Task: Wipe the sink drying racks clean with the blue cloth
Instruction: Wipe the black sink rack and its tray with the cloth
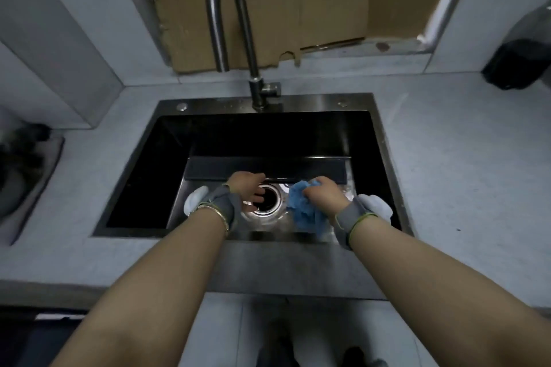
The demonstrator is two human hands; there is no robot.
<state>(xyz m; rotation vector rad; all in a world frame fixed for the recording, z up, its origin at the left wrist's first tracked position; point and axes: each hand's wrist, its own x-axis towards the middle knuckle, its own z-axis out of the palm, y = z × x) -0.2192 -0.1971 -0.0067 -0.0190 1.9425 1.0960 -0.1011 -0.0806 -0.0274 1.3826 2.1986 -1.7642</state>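
In the black sink [313, 103], the right hand [323, 195] clutches the crumpled blue cloth [304, 213] beside the drain [272, 198]. The left hand [247, 188], fingers loosely spread, hovers over the drain, just before the dark drying rack [298, 168].

A curved tap [253, 68] rises from the grey table [462, 158]. Cardboard [298, 3] leans behind it, and a dark bag [521, 62] sits far right.
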